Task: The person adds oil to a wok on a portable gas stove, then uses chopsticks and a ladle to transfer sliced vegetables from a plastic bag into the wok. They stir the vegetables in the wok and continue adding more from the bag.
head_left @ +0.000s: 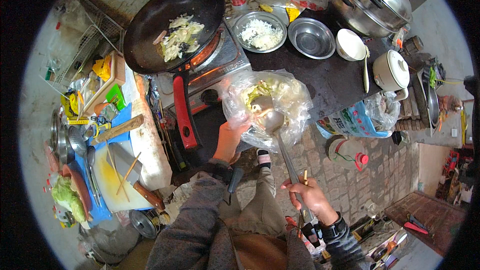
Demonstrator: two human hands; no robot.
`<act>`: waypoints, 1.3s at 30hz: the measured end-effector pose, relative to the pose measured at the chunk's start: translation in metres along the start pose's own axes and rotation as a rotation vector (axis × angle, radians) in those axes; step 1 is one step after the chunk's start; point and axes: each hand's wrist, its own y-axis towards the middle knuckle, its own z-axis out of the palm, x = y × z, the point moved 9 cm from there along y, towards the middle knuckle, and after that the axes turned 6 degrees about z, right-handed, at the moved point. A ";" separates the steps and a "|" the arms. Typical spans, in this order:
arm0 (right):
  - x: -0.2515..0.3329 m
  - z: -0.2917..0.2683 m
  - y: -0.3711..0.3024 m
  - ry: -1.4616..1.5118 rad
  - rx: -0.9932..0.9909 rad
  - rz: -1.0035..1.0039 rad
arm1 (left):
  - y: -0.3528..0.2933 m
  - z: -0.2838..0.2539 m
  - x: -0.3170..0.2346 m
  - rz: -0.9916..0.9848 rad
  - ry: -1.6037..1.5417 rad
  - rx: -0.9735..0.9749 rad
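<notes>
My left hand (229, 139) is closed on the near left edge of a clear plastic bag (295, 90) with pale yellow-green chopped vegetables in it. In my right hand (312, 197) is the long handle of a metal ladle (286, 152); its bowl is at the bag's opening. A thin wooden stick also shows beside the fingers of my right hand. Left of the bag, a black wok (142, 35) with a red handle (185, 115) stands on a glowing stove (220, 65). Pale sliced vegetables (181, 37) lie in the wok.
Beyond the bag stand a metal bowl of chopped white food (261, 35), another metal bowl (311, 38), a white bowl (350, 45) and a lidded pot (391, 70). A cutting board (117, 182) with a cleaver lies at left. A plastic jug (345, 152) sits on the brick floor.
</notes>
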 end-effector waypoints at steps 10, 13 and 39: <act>0.015 -0.013 -0.008 0.222 0.178 0.062 | -0.033 -0.019 -0.005 0.006 -0.097 -0.083; 0.031 -0.025 -0.017 0.133 0.173 0.049 | -0.040 -0.020 -0.007 0.010 -0.066 -0.100; 0.314 0.162 0.017 -1.277 -0.565 -0.917 | -0.048 -0.013 0.004 0.082 -0.241 -0.163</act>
